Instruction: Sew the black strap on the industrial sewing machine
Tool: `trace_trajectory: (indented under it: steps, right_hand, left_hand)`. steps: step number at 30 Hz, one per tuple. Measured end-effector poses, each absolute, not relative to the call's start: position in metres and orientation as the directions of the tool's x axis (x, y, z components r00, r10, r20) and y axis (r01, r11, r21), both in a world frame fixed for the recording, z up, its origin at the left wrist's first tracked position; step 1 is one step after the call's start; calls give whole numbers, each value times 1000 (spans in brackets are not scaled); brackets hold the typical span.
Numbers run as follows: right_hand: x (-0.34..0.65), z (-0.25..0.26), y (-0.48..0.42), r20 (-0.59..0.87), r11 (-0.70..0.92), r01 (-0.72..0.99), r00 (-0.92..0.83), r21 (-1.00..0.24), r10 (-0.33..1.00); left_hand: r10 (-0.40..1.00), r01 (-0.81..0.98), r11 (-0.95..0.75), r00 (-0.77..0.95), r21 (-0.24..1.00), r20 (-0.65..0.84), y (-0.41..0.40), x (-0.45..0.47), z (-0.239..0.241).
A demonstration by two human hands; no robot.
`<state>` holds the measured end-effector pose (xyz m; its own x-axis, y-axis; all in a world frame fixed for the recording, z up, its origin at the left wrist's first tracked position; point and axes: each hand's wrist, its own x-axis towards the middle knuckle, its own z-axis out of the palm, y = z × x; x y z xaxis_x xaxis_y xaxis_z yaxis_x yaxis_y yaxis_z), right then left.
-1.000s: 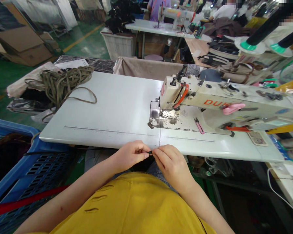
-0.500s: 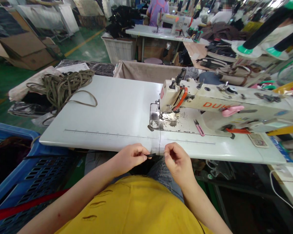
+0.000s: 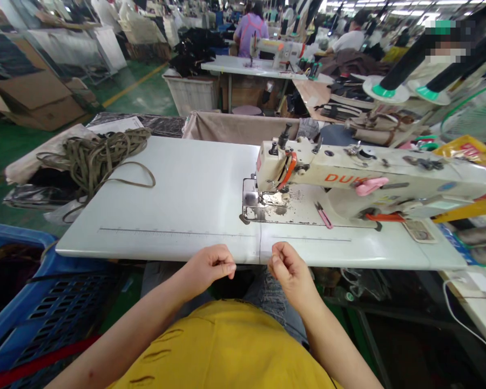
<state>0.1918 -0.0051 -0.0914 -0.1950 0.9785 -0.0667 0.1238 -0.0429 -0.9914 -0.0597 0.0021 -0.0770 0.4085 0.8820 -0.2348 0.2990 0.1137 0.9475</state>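
Note:
My left hand (image 3: 209, 267) hovers just below the front edge of the white sewing table (image 3: 174, 200), its fingers curled into a pinch. What it holds, if anything, is hidden. My right hand (image 3: 288, 268) is a short gap to the right, thumb and fingertips pressed together, and nothing nameable shows in them. Both hands are over my lap, above my yellow shirt (image 3: 222, 351). Beyond them the cream sewing machine (image 3: 348, 173) stands on the table, with its needle plate (image 3: 263, 202) straight ahead.
A tangled pile of olive webbing (image 3: 93, 151) lies at the table's far left corner. Pink snips (image 3: 323, 215) rest by the machine base. A blue crate (image 3: 28, 302) stands at my left. Thread cones (image 3: 405, 59) and a fan (image 3: 476, 113) are at right. Other people sew at tables behind.
My hands have drawn apart. The small black piece pinched between them earlier no longer shows. The view has tilted up slightly.

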Motion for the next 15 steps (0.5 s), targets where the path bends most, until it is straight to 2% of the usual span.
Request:
trace_trajectory:
  steps: [4, 7, 10, 15]
  right_hand:
    - [190, -78, -8, 9, 166, 462, -323, -871, 946]
    - [186, -69, -12, 58, 357, 563, -479, -746, 876]
    - [185, -68, -15, 74, 401, 552, -520, -731, 851]
    - [185, -68, -19, 122, 297, 296, -493, -908, 862]
  left_hand:
    - [860, 210, 164, 448, 964, -243, 1, -54, -75]
    - [856, 248, 194, 430, 949, -287, 1, -50, -71]
    - [867, 390, 108, 413, 915, -279, 3, -48, -71]
    - [880, 442, 66, 396, 895, -261, 6, -44, -76]
